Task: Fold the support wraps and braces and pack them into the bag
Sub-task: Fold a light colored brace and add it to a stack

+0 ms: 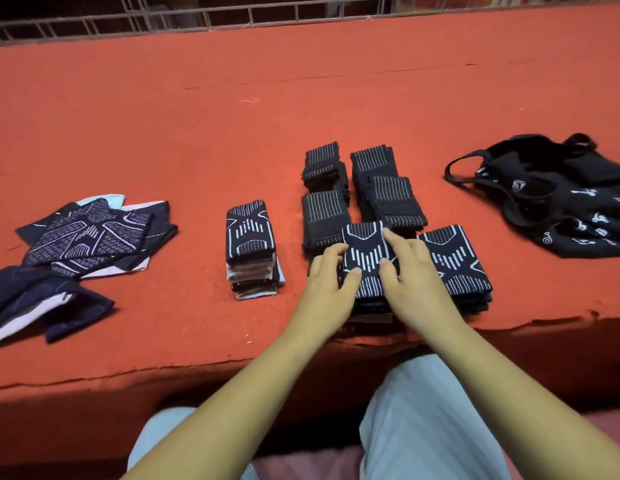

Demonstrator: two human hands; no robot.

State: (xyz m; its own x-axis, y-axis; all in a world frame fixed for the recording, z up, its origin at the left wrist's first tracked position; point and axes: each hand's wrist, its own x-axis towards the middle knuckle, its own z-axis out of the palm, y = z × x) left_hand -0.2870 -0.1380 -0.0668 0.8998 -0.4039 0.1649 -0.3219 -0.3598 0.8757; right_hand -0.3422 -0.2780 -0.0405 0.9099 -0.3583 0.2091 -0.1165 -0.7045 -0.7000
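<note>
A folded black brace with white lines (367, 252) tops a stack near the table's front edge. My left hand (327, 284) presses on its left side and my right hand (410, 271) on its right, fingers fairly straight. Beside it on the right lies another folded stack (457, 261). Behind stand several piles of folded striped wraps (391, 199). A separate folded stack (251, 247) stands to the left. Unfolded braces (83, 237) lie in a heap at far left. The black bag (558, 195) with white prints lies crumpled at far right.
Everything rests on a red cloth-covered table (232, 116), whose front edge runs just under my forearms. A metal wire railing (197, 19) runs along the far edge. My knees in light trousers (422, 410) sit below the table edge.
</note>
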